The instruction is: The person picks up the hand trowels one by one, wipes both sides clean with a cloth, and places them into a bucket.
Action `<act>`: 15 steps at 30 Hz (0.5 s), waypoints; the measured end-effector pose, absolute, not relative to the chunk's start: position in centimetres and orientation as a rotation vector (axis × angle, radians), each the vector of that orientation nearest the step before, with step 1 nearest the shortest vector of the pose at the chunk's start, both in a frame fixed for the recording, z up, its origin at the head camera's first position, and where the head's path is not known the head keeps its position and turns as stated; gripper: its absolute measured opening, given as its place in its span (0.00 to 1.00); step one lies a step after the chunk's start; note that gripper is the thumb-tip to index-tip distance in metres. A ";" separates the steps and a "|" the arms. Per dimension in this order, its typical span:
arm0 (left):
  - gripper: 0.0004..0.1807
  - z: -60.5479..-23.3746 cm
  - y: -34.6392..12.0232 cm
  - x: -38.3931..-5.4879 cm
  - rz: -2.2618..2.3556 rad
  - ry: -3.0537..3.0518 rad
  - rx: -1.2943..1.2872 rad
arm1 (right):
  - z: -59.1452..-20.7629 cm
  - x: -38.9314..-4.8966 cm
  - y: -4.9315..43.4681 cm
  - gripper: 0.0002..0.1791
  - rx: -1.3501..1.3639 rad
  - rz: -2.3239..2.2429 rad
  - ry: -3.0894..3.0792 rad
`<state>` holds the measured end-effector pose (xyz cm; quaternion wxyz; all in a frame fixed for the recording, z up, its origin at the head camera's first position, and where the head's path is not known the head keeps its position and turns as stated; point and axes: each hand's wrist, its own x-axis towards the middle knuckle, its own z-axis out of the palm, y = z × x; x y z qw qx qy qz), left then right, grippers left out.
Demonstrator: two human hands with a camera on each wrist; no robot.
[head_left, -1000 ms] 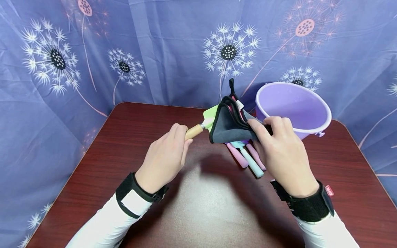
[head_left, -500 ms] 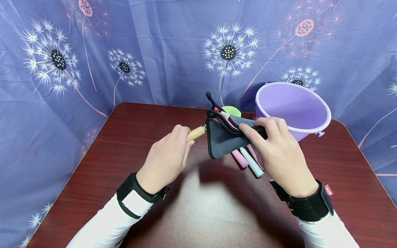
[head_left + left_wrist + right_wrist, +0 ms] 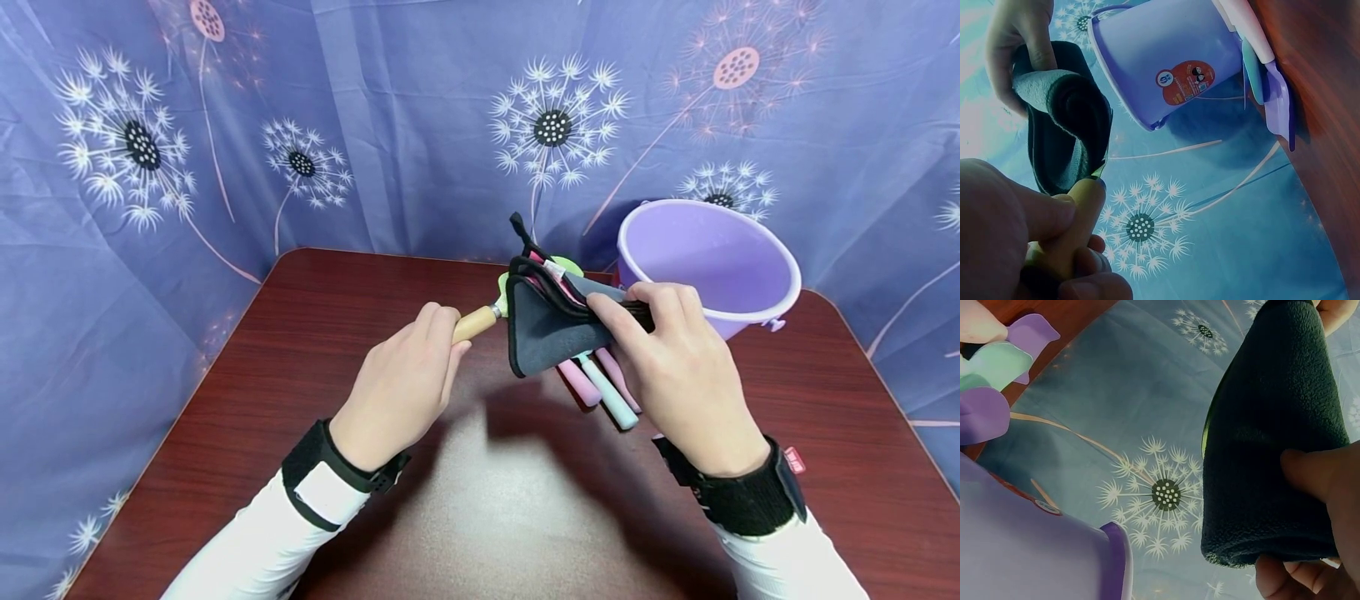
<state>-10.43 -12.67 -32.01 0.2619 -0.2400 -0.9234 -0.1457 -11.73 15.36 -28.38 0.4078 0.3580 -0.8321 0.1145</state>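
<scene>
A: L grip (image 3: 401,383), what's it got?

B: Wooden hdl (image 3: 476,324) of a trowel (image 3: 503,296), fingers curled right round it. R grip (image 3: 678,371) pinches a folded dk-grey cloth (image 3: 551,329), thumb one side, fingers the other.

A: Trowel's where, exactly?

B: Mid-air above the worktop (image 3: 285,358), b/w L and R grip.

A: Its blade?

B: Lime green, mostly hidden by the cloth in the head view; only bits peek past the edge. Can't tell if cloth goes all the way round or just lies against it.

A: Cloth details?

B: Blk edging, pink in the folds, white tag (image 3: 555,269), blk loop (image 3: 519,227) sticking up.

A: Below that?

B: 2 pink hdls (image 3: 580,385) lying on the worktop, lt-blue hdl (image 3: 609,397) b/w them. L wrist cam also shows a purple blade (image 3: 1280,109) + teal blade (image 3: 1252,72) near the bucket.

A: Further out?

B: Purple bucket (image 3: 708,250), standing just beyond R grip, orange-red label (image 3: 1187,83) on its side. Blue curtain (image 3: 420,125) w/ dandelion print at the back. White sleeves (image 3: 247,533), blk wrist straps (image 3: 738,496).
</scene>
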 end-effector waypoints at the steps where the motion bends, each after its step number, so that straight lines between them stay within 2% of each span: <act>1: 0.12 -32.0 -12.7 -10.4 -0.393 -2.500 -0.650 | -28.4 -11.8 15.4 0.19 0.893 0.289 -2.099; 15: 0.10 -32.0 -12.7 -10.5 -0.387 -2.473 -0.646 | -29.1 -12.2 16.0 0.20 0.754 0.296 -2.140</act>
